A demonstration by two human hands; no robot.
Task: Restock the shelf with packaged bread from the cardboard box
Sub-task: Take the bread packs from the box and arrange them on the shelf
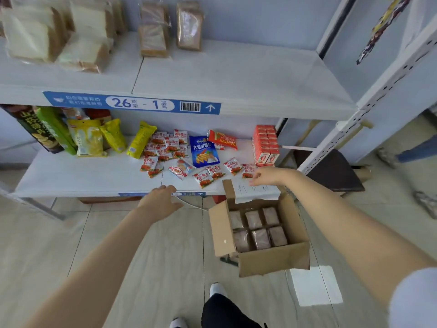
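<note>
Shoes: two white shoes [218, 289] on the tiled floor at the near edge.
Cardboard box [272, 259]: one, open, on the floor to the right, just in front of the lower shelf.
Bread packs [254, 220]: six brown packs show in the box's top layer, three in the near row and three in the far row.
Left hand [163, 197]: fingers straight and spread, holding nothing, over the front edge of the lower shelf, left of the box.
Right hand [266, 176]: over the box's far flap, fingers bent down; I cannot tell whether it holds anything.
Lower shelf [82, 176]: one blue bag [203, 151], three yellow bags [88, 138], and one stack of red cartons [266, 145] at the right end.
Small red packets [214, 171]: more than a dozen, scattered; too jumbled for an exact count.
Upper shelf [236, 86]: far and above, with one blue label [132, 102] reading 26 - 1.
Brown loaves [189, 26]: two packs standing side by side at the shelf's middle.
White loaves [30, 34]: several packs piled at the far left, blurred, so the count is unclear.
</note>
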